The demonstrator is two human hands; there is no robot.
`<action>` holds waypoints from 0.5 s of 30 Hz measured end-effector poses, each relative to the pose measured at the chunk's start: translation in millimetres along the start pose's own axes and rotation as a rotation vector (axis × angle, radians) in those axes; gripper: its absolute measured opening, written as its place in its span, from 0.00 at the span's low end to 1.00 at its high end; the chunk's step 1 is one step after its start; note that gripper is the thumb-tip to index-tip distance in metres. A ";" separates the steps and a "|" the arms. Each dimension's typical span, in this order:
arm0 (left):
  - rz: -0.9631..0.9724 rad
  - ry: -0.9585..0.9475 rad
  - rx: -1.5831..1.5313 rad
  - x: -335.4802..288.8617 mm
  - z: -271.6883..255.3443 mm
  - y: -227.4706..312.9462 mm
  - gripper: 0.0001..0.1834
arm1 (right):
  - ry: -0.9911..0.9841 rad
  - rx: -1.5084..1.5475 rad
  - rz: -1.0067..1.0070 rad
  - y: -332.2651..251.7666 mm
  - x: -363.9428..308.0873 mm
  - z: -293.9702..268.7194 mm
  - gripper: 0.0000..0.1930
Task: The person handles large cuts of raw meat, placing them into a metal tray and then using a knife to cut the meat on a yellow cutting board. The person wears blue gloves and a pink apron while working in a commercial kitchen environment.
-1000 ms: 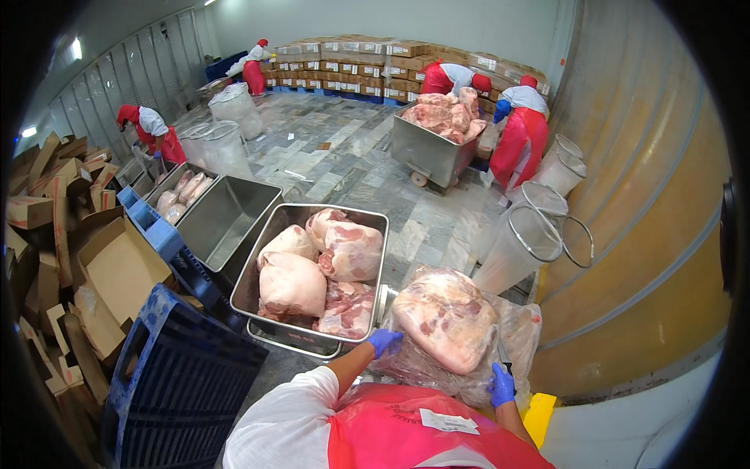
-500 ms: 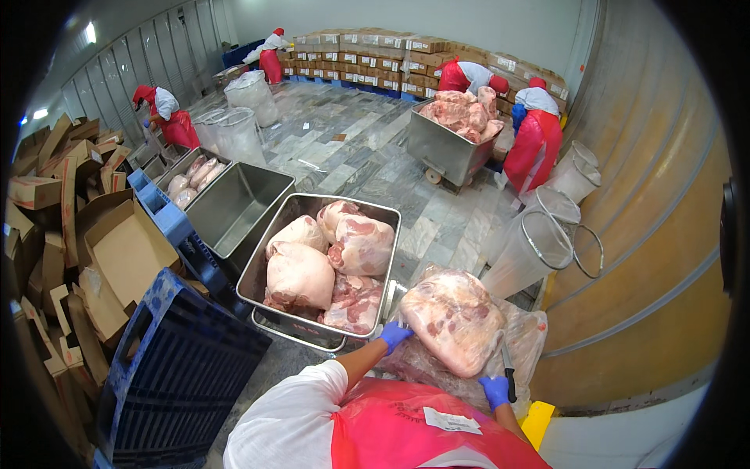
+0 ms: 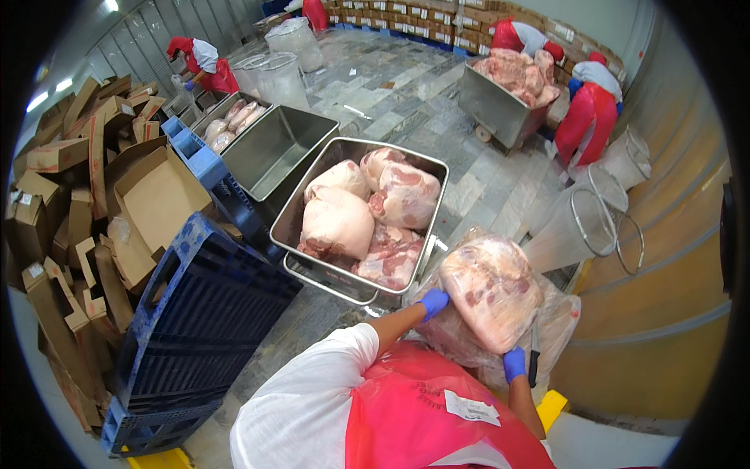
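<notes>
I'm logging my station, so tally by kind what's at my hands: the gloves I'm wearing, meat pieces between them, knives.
Blue gloves: 2, on left hand and right hand
Meat piece: 1
Knife: 1
Total: 4

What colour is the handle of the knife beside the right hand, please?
The knife handle is black; it shows best in the head view.

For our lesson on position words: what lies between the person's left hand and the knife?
In the head view, the meat piece and then the right hand lie between the left hand and the knife.
</notes>
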State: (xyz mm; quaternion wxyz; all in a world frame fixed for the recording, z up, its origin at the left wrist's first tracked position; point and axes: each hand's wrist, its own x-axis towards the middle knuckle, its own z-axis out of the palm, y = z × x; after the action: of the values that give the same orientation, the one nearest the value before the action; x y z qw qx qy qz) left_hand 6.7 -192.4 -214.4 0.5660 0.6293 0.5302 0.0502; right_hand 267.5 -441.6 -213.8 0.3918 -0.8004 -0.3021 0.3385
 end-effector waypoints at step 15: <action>0.074 -0.255 -0.349 -67.8 -84.6 203.6 0.16 | 0.078 0.162 -0.080 -114.8 -48.6 -74.7 0.08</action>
State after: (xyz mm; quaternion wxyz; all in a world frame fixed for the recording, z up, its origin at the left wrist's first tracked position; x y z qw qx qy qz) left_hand 45.6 -144.4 7.8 0.7266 0.5421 0.4142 0.0817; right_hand 272.0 -451.0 -68.9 0.4800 -0.7659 -0.2900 0.3146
